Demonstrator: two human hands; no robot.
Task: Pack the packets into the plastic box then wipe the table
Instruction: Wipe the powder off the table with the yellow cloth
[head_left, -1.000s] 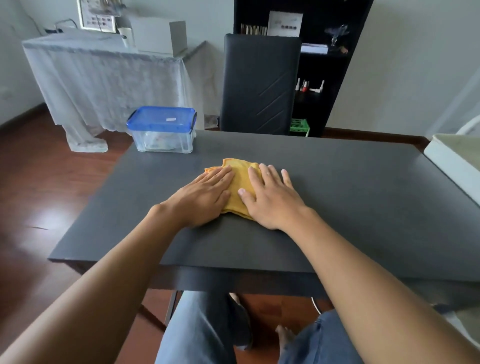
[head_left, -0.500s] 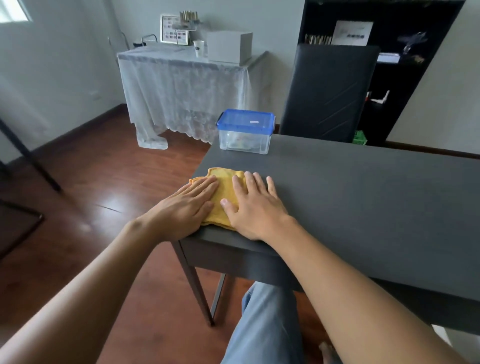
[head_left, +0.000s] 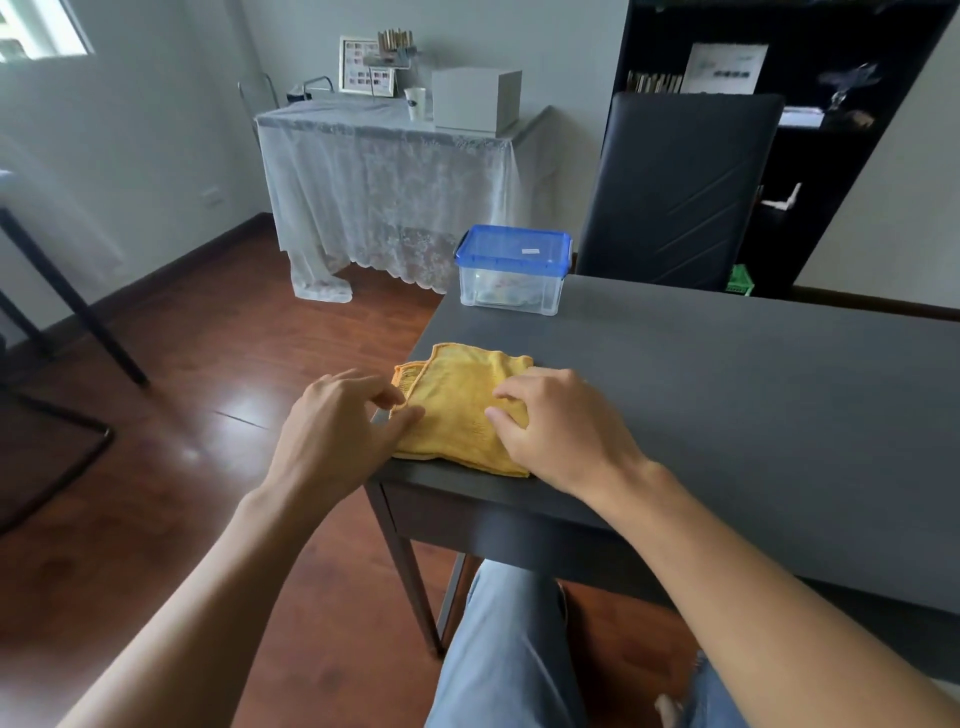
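A folded yellow cloth (head_left: 457, 405) lies at the near left corner of the dark grey table (head_left: 727, 415). My left hand (head_left: 337, 421) hangs past the table's left edge, its fingertips and thumb pinching the cloth's left border. My right hand (head_left: 561, 431) rests on the cloth's right side with curled fingers gripping the fabric. The clear plastic box (head_left: 511, 283) stands at the far left corner of the table with its blue lid (head_left: 514, 245) closed. Packets show faintly through its wall.
A black chair (head_left: 675, 192) stands behind the table's far edge. A lace-covered side table (head_left: 384, 182) sits at the back, and a black shelf (head_left: 810, 78) is at the back right. Wooden floor lies left of the table, with dark metal legs (head_left: 67, 312) there.
The cloth and both hands slid left across the table to its left corner. The flat palms have lifted and the fingers have curled onto the cloth. The left hand now overhangs the edge.
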